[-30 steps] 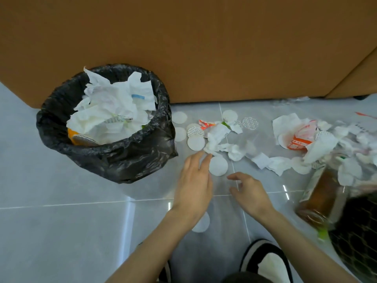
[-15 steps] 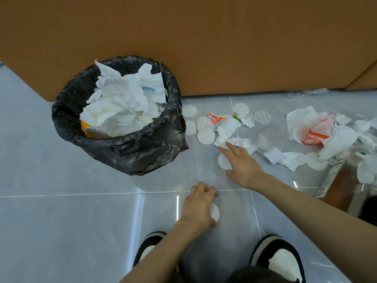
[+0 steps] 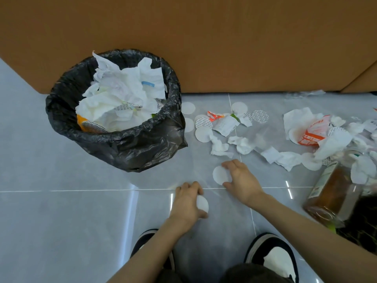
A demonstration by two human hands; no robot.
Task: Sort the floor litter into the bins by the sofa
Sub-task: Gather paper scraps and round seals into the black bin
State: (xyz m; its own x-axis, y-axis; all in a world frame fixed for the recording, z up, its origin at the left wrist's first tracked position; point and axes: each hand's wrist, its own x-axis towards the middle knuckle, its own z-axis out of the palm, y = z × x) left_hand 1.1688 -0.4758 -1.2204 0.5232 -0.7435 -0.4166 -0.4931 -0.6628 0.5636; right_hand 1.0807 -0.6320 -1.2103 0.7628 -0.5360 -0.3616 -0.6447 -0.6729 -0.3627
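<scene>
Currently left hand (image 3: 186, 204) pinching one disc (image 3: 203, 202), right hand (image 3: 243, 181) another disc (image 3: 220, 175), one bin (image 3: 142, 144)

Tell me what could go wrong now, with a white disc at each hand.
The far disc lies flat on glossy tile; the right hand may lose its pinch.
The black bin is heaped with paper; the near disc in the left hand could slide off the pile.
The jar is close to the right forearm; a swing could knock it.

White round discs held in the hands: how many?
2: one white round disc gripped in the left hand, a second white disc pinched by the right hand. Others may hide under palms.
</scene>
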